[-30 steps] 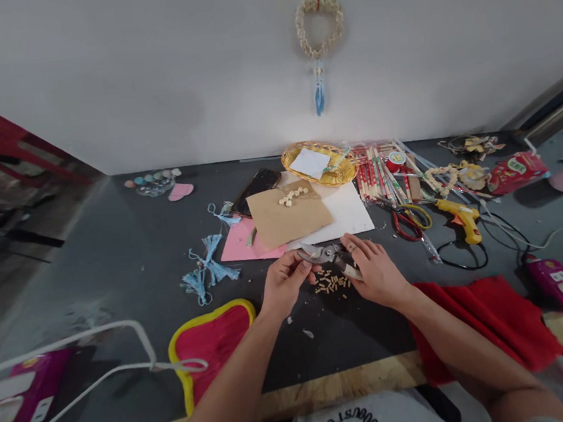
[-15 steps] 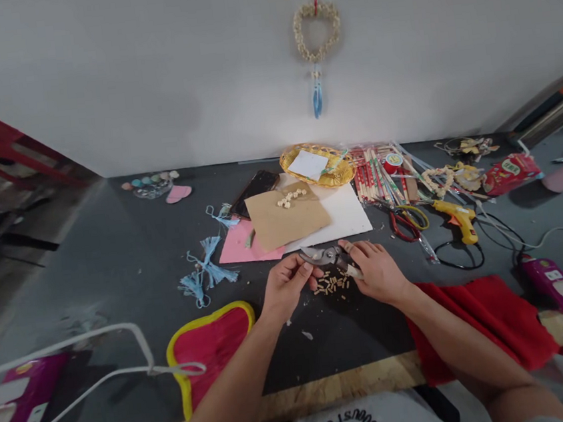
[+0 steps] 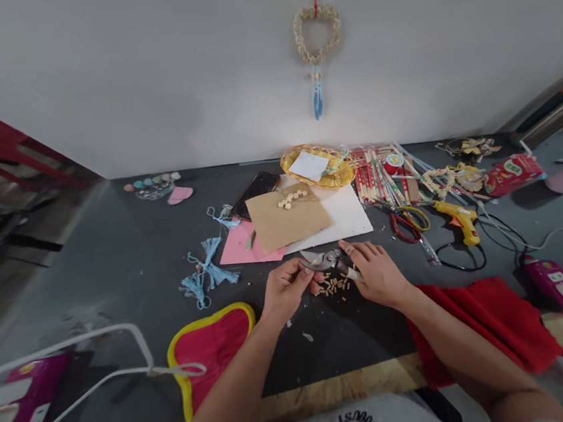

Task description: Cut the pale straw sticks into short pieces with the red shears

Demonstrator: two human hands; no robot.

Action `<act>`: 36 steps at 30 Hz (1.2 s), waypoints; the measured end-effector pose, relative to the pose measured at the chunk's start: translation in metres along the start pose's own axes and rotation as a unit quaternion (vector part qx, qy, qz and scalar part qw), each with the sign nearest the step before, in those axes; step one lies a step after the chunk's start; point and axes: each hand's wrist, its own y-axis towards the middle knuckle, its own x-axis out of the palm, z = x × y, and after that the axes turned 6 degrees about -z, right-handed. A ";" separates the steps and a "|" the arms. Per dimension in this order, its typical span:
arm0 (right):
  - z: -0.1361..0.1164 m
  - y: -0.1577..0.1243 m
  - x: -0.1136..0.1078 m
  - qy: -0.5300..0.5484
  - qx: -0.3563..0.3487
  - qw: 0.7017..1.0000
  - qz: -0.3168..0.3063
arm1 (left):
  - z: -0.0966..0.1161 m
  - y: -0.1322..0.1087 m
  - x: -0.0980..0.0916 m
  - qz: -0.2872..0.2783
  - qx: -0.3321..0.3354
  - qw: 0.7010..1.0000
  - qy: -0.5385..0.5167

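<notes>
My right hand (image 3: 381, 275) is closed around the handles of a pair of pruning shears (image 3: 331, 258), whose blades point left. My left hand (image 3: 286, 291) is pinched at the blade end, on a small pale wooden piece (image 3: 315, 261) that shows between the blades. My left fingers partly hide this piece. Below the shears, several short cut wooden pieces (image 3: 334, 286) lie in a loose heap on the dark table (image 3: 346, 345). A brown card (image 3: 288, 227) with a cluster of small pale pieces (image 3: 292, 200) on it lies just beyond my hands.
To the right are scissors (image 3: 410, 219), a yellow glue gun (image 3: 458, 219) with its cord, patterned chopsticks (image 3: 378, 174) and a red cloth (image 3: 489, 323). Blue tassels (image 3: 210, 265) and a pink-and-yellow pad (image 3: 213, 352) lie left. A golden basket (image 3: 345, 176) stands at the back.
The blades sit slightly lower and a little closed compared with before. Both hands stay almost in the same place, with the view shifted very slightly.
</notes>
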 end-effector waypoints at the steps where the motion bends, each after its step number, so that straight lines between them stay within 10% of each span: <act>1: 0.000 0.000 0.000 0.002 0.000 1.000 0.001 | 0.000 0.000 0.000 0.001 -0.001 1.000 -0.004; 36: 0.011 0.001 -0.003 0.015 -0.060 0.997 -0.038 | 0.004 0.001 0.004 -0.065 -0.132 0.960 -0.236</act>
